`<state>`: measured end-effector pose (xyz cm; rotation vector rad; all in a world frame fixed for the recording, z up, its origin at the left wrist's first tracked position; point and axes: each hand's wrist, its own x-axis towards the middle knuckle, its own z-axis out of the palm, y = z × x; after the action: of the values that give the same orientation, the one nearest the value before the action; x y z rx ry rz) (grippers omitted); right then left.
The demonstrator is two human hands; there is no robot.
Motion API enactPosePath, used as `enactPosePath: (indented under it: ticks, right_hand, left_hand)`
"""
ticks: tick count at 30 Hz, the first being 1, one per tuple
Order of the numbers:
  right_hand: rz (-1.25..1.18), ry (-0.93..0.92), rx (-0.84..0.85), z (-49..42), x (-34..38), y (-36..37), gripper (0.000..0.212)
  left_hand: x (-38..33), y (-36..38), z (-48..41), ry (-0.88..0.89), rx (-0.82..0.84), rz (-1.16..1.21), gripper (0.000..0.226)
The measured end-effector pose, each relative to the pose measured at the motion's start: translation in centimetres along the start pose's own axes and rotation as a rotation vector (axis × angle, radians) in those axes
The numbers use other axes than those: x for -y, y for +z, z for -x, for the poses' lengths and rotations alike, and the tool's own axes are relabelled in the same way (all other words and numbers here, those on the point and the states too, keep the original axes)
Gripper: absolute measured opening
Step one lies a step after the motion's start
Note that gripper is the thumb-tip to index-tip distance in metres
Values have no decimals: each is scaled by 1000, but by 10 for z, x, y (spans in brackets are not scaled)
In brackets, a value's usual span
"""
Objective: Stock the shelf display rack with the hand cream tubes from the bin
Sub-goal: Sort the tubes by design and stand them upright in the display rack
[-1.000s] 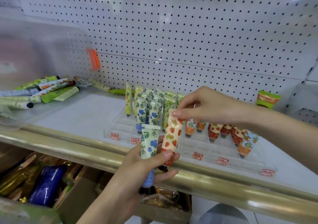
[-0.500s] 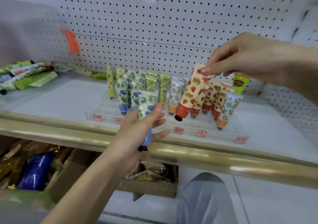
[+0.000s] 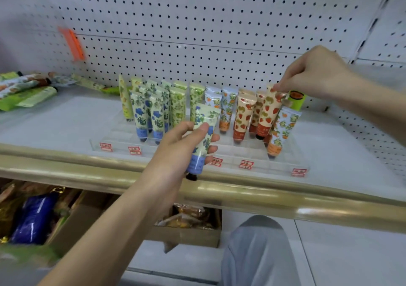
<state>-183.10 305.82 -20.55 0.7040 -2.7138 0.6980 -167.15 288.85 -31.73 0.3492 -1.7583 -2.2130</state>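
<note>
The strawberry-print tube, cream with a red lower band and black cap, stands cap-down in the clear rack beside matching tubes. The right hand pinches its crimped top. The left hand grips a blue-flowered tube cap-down, in front of the rack.

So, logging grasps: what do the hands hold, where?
The left hand grips a blueberry tube mid-body; right hand pinches a strawberry tube by its crimped top.
</note>
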Motion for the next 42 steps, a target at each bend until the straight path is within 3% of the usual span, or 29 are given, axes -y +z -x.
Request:
enactPosePath:
  ticks: [4,7,19,29,36,39,42]
  right_hand:
    - [-25,5,-6,-1,-7,9,15]
    - [3,4,17,-1,-8,14,20]
    - [38,-30,112,-4,-11,26,21]
    - [40,-12,106,-5,-9,30,8]
    - [45,-28,114,-7,-11,25,6]
    - [49,-41,112,-6,-12,23,7]
    - [63,-51,111,-4,-10,18,8]
  left_hand:
    - [1,-2,-1,22,21,9,53]
    - [1,0,-2,42,37,-19,63]
    - [13,-2,-11,56,54,32,30]
    - [10,5,-8,-20,58,92,74]
    - [8,9,0,-47,96,121,85]
    - [8,11,0,-55,89,147,81]
    - [7,12,1,-53,83,155,62]
